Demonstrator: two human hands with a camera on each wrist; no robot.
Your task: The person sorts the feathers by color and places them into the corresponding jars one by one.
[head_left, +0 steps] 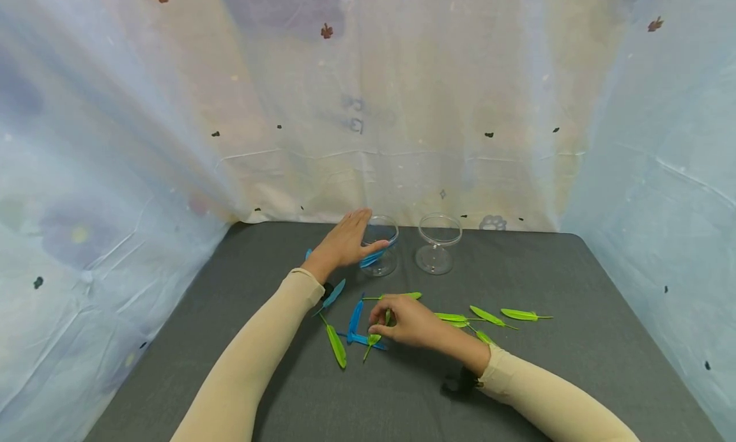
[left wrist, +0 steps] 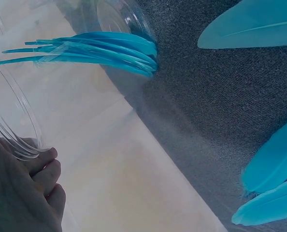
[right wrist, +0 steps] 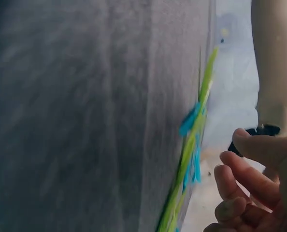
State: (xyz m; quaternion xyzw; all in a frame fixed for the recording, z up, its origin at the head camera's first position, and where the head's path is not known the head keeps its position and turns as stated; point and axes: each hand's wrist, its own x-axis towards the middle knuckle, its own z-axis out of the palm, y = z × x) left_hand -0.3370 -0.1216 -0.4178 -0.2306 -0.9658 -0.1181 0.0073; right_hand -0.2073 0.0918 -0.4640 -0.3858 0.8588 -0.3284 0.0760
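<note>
- Landmark: clear round footed cup point(head_left: 384, 228), glass or plastic, can't tell; slim blue feathers point(left wrist: 105, 50) inside it.
- Left hand point(head_left: 344, 241): at that cup's left side, thumb across the front, fingers bent round the rim; holds it.
- Right hand point(head_left: 411, 320): nearer the wearer than the cup; fingers loosely bent, gap between thumb and forefinger in the right wrist view, pinching nothing visible.
- Slender green feather point(head_left: 374, 340): nearer the wearer than the cup, partly under the right hand, crossing a flat blue feather point(head_left: 368, 341).
- Other loose pieces, all wearer's side of the cup: narrow blue feather point(head_left: 356, 317) slightly left; long green feather point(head_left: 337, 348) further left; bright green feather point(head_left: 519, 315) well to the right.
- Second clear footed cup point(head_left: 439, 234): just right of the landmark cup, apart from it.
- Step, judged: picking up a green feather, cup steadied. Next move probably calls for a light fingertip pinch on the thin quill, without dragging the blue one crossed by it.
- Writing: no brands or labels seen. Dark marks point(head_left: 356, 125) on the pale printed curtain point(head_left: 402, 97) beyond the cup look like characters; unreadable.
</note>
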